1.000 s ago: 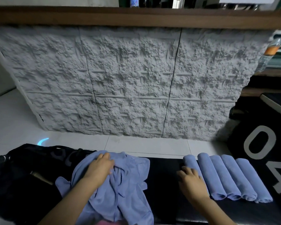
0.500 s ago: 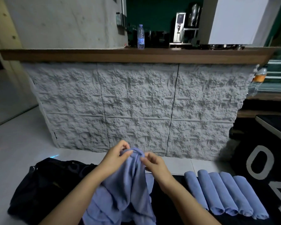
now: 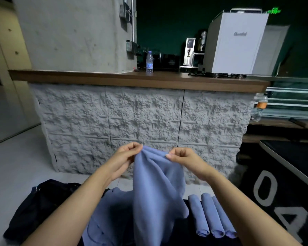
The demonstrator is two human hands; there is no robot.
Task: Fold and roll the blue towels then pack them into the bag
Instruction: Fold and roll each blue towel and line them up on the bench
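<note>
A blue towel (image 3: 156, 189) hangs in the air in front of me. My left hand (image 3: 124, 157) pinches its top edge on the left, and my right hand (image 3: 183, 158) pinches the same edge a short way to the right. Below it lies a loose heap of blue towels (image 3: 107, 217). Three rolled blue towels (image 3: 210, 215) show side by side at the lower right, partly behind my right forearm. The dark bag (image 3: 41, 206) lies slumped on the floor at the lower left.
A rough grey stone-faced counter (image 3: 142, 125) with a wooden top stands close ahead. A water bottle (image 3: 149, 62) and white machine (image 3: 235, 45) sit on it. A black mat with white numerals (image 3: 267, 190) lies to the right. Pale floor tiles (image 3: 16, 164) stretch left.
Both hands have lifted one towel off the heap and raised it, then drawn apart along its top edge. The view has tilted upward, showing the counter top.
</note>
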